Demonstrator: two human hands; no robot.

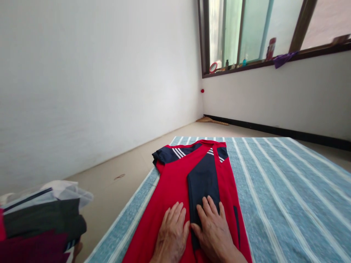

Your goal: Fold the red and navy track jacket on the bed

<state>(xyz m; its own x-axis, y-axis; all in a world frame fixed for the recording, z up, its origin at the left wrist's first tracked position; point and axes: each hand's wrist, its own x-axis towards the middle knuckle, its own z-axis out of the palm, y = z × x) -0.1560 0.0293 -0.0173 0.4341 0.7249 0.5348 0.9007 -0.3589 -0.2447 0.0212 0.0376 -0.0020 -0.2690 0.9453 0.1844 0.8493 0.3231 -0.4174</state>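
Note:
A red and navy jacket with white stripes at the shoulders lies flat on a blue striped cloth. One of its sleeves, navy with a red edge, is folded inward over the body. My left hand rests flat on the red part, fingers stretched out. Beside it my right hand lies open on the navy sleeve. The two thumbs nearly meet at the sleeve's edge. The lower end of the jacket runs out of the picture beneath my wrists.
At the lower left is a pile of clothes, white, dark green and maroon. A white wall rises on the left. Under the window, a purple cloth hangs over the sill near a red bottle. A straw broom lies in the floor corner.

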